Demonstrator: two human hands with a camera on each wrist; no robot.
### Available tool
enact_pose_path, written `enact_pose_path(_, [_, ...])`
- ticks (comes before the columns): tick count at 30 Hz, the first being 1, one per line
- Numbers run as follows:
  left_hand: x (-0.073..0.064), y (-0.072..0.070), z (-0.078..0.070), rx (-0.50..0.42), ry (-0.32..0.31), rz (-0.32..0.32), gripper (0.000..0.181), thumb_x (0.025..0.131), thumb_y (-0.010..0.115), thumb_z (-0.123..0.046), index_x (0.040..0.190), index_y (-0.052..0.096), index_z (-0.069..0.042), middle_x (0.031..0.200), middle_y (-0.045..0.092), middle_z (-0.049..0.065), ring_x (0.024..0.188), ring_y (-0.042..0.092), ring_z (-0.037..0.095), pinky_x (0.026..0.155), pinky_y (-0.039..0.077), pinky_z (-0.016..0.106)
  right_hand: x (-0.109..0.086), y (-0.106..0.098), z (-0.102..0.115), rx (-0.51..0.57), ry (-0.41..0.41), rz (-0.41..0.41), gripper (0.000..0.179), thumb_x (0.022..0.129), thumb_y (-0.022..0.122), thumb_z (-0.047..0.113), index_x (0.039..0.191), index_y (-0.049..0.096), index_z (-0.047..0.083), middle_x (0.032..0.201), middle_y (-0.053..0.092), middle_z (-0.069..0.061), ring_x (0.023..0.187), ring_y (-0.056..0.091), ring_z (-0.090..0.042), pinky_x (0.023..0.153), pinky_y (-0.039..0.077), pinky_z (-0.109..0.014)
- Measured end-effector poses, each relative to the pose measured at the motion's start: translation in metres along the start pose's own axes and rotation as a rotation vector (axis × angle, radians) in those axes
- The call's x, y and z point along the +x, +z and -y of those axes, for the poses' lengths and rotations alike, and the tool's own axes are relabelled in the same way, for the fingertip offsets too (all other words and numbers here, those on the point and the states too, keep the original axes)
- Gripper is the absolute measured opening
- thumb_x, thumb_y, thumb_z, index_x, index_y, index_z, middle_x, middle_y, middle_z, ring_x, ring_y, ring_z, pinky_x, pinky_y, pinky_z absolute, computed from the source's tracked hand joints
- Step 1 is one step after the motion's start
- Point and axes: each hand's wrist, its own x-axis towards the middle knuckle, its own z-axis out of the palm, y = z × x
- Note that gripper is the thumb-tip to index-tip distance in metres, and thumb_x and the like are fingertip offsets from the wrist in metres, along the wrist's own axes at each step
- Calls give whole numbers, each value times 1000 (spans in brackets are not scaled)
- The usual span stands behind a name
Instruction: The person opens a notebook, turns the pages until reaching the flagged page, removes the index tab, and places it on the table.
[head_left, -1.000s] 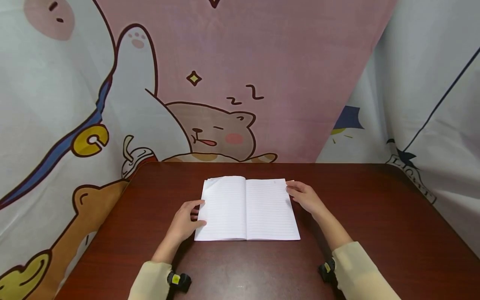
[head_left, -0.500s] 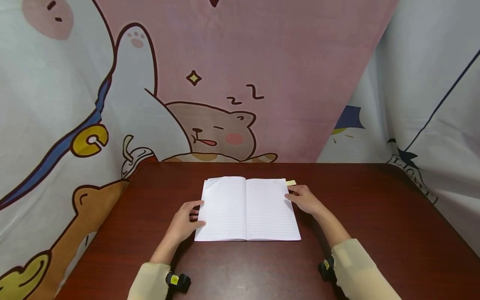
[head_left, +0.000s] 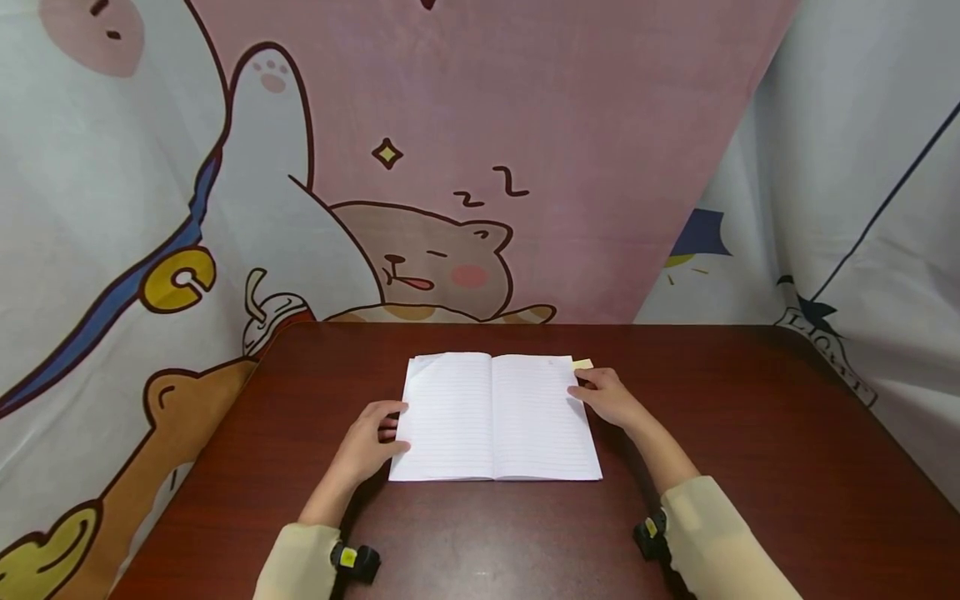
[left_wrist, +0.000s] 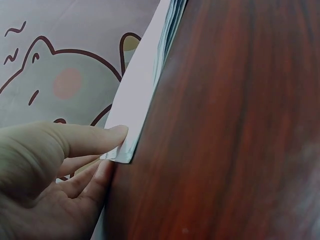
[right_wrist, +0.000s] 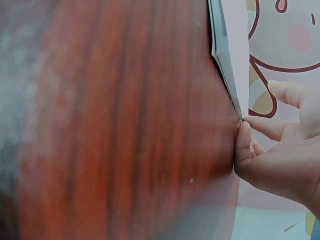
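Note:
An open notebook (head_left: 536, 425) with lined pages lies on the dark table in the head view. My left hand (head_left: 369, 442) pinches its left edge, thumb over the page and the other fingers at and under the side. In the left wrist view the thumb of that hand (left_wrist: 60, 165) presses near the page corner. At the upper right edge my right hand (head_left: 607, 396) pinches the pages between fingertips, with a pale yellow tab (head_left: 582, 364) jutting out just beyond. The right wrist view shows the fingertips of this hand (right_wrist: 280, 140) meeting at the notebook's edge (right_wrist: 235, 60).
The brown wooden table (head_left: 495, 533) stretches to either side of the notebook. Behind it hangs a pink and white cloth (head_left: 585, 167) printed with cartoon animals. Dark cameras are strapped at both wrists, below pale yellow sleeves (head_left: 300, 558).
My right hand has slid slightly down the notebook's right edge, and the yellow tab that its fingers covered now shows. The left hand stays at the left edge.

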Motion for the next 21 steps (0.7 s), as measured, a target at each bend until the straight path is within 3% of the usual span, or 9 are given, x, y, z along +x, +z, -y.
enact_pose_path(5, [0, -1, -1, 15, 16, 16, 52, 83, 75, 5, 132, 61, -1, 141, 51, 18, 113, 61, 32, 93, 54, 44, -1, 1, 1, -25, -6, -9, 58, 99, 57, 22, 144, 43, -11, 143, 32, -35, 127, 40, -44, 106, 38, -56])
enact_pose_path(13, [0, -3, -1, 20, 17, 38, 51, 84, 75, 4, 133, 61, -1, 142, 50, 18, 113, 62, 33, 94, 54, 45, -5, 5, 8, -94, -17, 15, 60, 98, 59, 26, 146, 42, -6, 145, 27, -36, 134, 25, -51, 108, 30, -65])
enact_pose_path(21, [2, -4, 0, 10, 22, 38, 51, 84, 75, 4, 133, 61, 0, 142, 50, 18, 114, 62, 33, 94, 54, 45, -7, 7, 16, -121, -47, 18, 59, 96, 62, 29, 144, 48, -2, 139, 31, -32, 128, 25, -49, 99, 34, -60])
